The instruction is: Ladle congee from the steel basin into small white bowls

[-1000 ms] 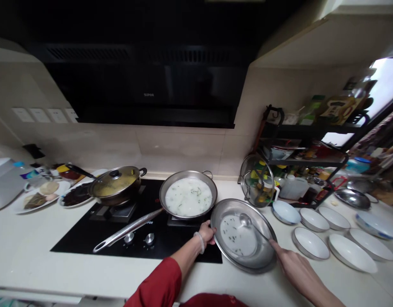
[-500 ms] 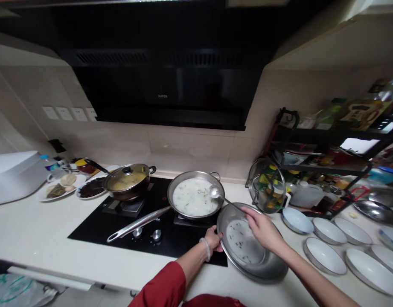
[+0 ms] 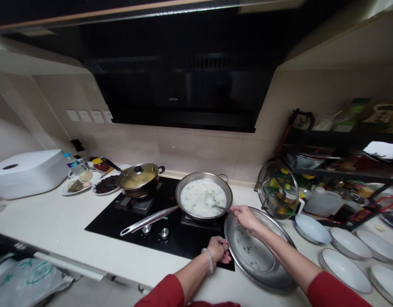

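My right hand (image 3: 247, 219) is closed around the handle of a metal ladle (image 3: 223, 208). The ladle's bowl dips into white soup with green bits in a steel pan (image 3: 178, 197) on the right burner. Below that arm stands a wide metal basin (image 3: 281, 224), holding some of the same whitish liquid with green flecks. My left hand (image 3: 219, 250) is closed at the basin's left rim, thumb against the edge and fingers curled low beside it. How firmly it grips the rim is hard to see.
A lidded pan (image 3: 137, 181) sits on the left burner, with plates of food (image 3: 106, 184) beside it. The steel pan's long handle (image 3: 148, 221) points to the front left. Several white bowls (image 3: 345, 268) stand at right, before a crowded rack (image 3: 343, 170) and a glass lid (image 3: 276, 189).
My right hand has moved the ladle down into the soup from just above its surface. My left hand stays by the basin's rim, its fingers slightly looser. The view has turned slightly left.
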`<state>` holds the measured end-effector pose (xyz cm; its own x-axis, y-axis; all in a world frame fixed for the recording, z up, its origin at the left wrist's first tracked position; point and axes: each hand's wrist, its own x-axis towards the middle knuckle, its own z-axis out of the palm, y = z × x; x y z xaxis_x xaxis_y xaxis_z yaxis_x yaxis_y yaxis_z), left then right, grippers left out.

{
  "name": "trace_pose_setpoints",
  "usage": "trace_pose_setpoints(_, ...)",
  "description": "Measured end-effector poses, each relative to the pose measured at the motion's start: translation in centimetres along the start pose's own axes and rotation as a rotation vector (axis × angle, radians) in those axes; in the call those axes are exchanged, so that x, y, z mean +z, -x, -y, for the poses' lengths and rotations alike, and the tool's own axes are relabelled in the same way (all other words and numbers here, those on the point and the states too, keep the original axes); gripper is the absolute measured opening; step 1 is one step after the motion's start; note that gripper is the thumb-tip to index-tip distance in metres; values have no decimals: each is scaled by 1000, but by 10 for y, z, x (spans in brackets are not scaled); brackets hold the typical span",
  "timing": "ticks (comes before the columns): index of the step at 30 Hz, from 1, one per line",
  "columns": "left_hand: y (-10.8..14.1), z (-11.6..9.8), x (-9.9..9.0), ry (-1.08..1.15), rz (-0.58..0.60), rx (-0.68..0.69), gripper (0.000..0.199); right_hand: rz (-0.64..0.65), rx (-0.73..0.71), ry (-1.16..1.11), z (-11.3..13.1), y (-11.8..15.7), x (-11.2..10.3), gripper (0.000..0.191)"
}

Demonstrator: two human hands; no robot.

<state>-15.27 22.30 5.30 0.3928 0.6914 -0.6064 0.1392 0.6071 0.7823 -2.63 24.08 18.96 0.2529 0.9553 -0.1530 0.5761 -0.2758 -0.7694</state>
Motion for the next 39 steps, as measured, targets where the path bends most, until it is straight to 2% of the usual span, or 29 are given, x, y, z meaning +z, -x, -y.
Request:
trace_pose_setpoints(7, 7, -10, -2, -91, -10, 58, 15, 44, 144, -206, 10, 7, -15, 29)
trace_pose_setpoints(11, 20, -22, -15, -201, -25, 202, 19, 34, 192, -275, 12, 10, -21, 24)
trace_pose_setpoints(14, 44, -42, -39, -312, -59, 415, 22, 26, 229, -313, 12, 12, -25, 22)
trace_pose_setpoints(16, 64, -63, -62, -622, -181, 737, 24, 28, 243, -331, 12, 13, -28, 21)
trace_pose_setpoints(17, 74, -73, -75, -747, -252, 828, 28, 29, 246, -338, 12, 14, -30, 20)
trace_pose_setpoints(19, 89, -94, -103, -960, -411, 893, 34, 27, 249, -346, 13, 15, -32, 19)
trace_pose_setpoints(20, 95, -103, -117, -1068, -509, 874, 37, 26, 251, -348, 13, 15, -33, 18)
trace_pose_setpoints(22, 100, -115, -145, -1312, -703, 725, 44, 26, 253, -347, 15, 16, -34, 19)
trace_pose_setpoints(25, 99, -122, -178, -1570, -826, 440, 54, 28, 251, -342, 17, 16, -34, 21)
trace_pose_setpoints(27, 96, -122, -193, -1633, -746, 282, 51, 35, 245, -339, 18, 16, -34, 22)
trace_pose_setpoints(29, 93, -120, -201, -1645, -638, 197, 44, 40, 240, -341, 19, 16, -34, 23)
trace_pose_setpoints(31, 91, -118, -206, -1644, -585, 175, 38, 43, 242, -344, 19, 16, -35, 22)
trace_pose_setpoints(39, 89, -117, -208, -1661, -576, 171, 34, 29, 247, -363, 17, 15, -38, 17)
